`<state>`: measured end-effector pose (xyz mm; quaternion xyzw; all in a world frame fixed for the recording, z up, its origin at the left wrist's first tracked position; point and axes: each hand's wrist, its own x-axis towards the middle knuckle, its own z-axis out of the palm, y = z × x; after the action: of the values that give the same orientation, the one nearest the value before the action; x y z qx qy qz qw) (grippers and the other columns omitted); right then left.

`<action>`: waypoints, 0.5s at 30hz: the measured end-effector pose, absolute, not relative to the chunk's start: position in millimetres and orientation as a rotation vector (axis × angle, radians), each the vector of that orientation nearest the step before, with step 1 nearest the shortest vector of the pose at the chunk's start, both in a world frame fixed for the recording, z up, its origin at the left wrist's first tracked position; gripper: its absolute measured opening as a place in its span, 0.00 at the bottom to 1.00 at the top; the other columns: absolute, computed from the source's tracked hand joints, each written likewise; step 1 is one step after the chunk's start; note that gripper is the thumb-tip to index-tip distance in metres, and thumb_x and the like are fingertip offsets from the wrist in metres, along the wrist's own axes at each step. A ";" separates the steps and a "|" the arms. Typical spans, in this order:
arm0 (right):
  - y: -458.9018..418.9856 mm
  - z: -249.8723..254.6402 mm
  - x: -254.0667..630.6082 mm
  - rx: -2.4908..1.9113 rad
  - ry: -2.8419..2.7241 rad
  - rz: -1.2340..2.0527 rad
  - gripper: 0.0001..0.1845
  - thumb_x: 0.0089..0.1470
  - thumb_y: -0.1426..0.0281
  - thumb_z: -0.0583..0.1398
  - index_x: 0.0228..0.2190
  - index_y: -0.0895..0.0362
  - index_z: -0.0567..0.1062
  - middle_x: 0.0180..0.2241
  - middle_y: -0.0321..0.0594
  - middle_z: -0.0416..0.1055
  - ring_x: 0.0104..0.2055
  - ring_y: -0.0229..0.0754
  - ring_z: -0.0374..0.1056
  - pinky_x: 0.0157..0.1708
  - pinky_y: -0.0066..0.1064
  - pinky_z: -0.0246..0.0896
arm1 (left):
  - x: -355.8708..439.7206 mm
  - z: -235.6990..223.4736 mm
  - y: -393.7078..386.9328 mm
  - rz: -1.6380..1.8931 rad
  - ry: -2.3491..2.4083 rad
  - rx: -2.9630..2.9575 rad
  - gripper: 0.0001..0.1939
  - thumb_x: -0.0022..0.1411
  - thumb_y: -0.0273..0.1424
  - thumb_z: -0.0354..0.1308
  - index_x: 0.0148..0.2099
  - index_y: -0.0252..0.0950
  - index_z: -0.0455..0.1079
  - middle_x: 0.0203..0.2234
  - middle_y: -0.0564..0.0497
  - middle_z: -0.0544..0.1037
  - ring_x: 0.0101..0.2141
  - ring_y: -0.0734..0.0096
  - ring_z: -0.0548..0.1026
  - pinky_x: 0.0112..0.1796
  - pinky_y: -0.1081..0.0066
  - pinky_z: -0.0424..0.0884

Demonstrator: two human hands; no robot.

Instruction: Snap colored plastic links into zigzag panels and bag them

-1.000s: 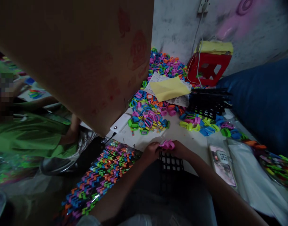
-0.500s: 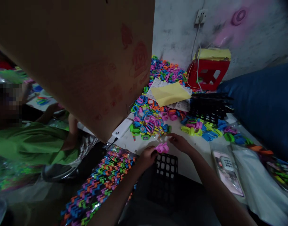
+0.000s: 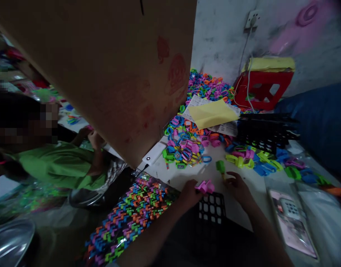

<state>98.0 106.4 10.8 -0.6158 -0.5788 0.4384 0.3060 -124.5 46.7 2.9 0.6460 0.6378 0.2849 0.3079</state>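
Observation:
My left hand (image 3: 190, 194) is closed on the top edge of a black plastic grid tray (image 3: 212, 207). Pink toy watches (image 3: 206, 186) sit on that edge, right by my left fingers. The tray's lower part fades into the dark over my lap. To the right, my right hand (image 3: 238, 187) pinches a green toy watch (image 3: 220, 166) by its lower end, where a bit of yellow shows. Beyond both hands lies a heap of mixed toy watches (image 3: 187, 148) on the white table (image 3: 199, 174).
A large cardboard box (image 3: 125, 81) stands at left, a white power bank (image 3: 154, 152) at its foot. Yellow paper (image 3: 212, 113), stacked black trays (image 3: 267, 131) and a red stool (image 3: 270, 89) are behind. A phone (image 3: 292, 222) lies right. A person in green (image 3: 61, 163) sits left.
My right hand has drawn back from the heap, and a green toy watch now shows in its fingers. My left hand still holds the tray with the pink watches. The view has shifted left.

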 end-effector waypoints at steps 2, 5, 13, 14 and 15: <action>92.7 15.5 106.8 -1.476 -1.246 1.438 0.31 0.44 0.57 0.63 0.49 0.54 0.67 0.33 0.40 0.74 0.27 0.41 0.67 0.25 0.32 0.59 | -123.9 2.7 48.3 0.781 1.696 1.760 0.13 0.49 0.38 0.68 0.30 0.34 0.74 0.27 0.50 0.75 0.33 0.63 0.72 0.37 0.68 0.67; 75.4 29.9 99.1 -1.335 -1.082 1.609 0.26 0.39 0.57 0.67 0.41 0.55 0.74 0.34 0.43 0.75 0.30 0.43 0.69 0.28 0.32 0.62 | -124.4 2.4 51.0 0.835 1.638 1.813 0.14 0.49 0.39 0.69 0.31 0.34 0.75 0.28 0.50 0.76 0.34 0.64 0.72 0.39 0.67 0.67; 68.6 32.5 60.0 -1.288 -1.506 1.559 0.15 0.41 0.58 0.64 0.29 0.55 0.73 0.22 0.33 0.70 0.26 0.40 0.66 0.29 0.32 0.62 | -131.8 -0.9 56.0 0.921 1.320 1.978 0.07 0.56 0.28 0.62 0.39 0.34 0.75 0.34 0.48 0.77 0.38 0.64 0.73 0.44 0.65 0.68; 68.2 29.7 60.9 -1.297 -1.537 1.508 0.15 0.42 0.58 0.64 0.30 0.55 0.74 0.23 0.33 0.71 0.27 0.41 0.66 0.31 0.32 0.63 | -132.7 -1.7 55.6 0.923 1.308 1.988 0.07 0.57 0.28 0.61 0.40 0.34 0.74 0.34 0.48 0.77 0.38 0.64 0.74 0.44 0.65 0.68; 67.7 27.2 62.4 -1.308 -1.552 1.464 0.15 0.41 0.58 0.64 0.30 0.55 0.74 0.24 0.34 0.72 0.28 0.41 0.67 0.33 0.33 0.63 | -133.4 -2.8 55.1 0.924 1.306 1.990 0.07 0.57 0.28 0.61 0.40 0.34 0.74 0.34 0.48 0.78 0.38 0.64 0.74 0.44 0.64 0.68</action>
<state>62.4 67.7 27.2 -0.4962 -0.5887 0.5555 0.3142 -133.4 55.1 -2.8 0.7459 0.4896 0.3463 0.2899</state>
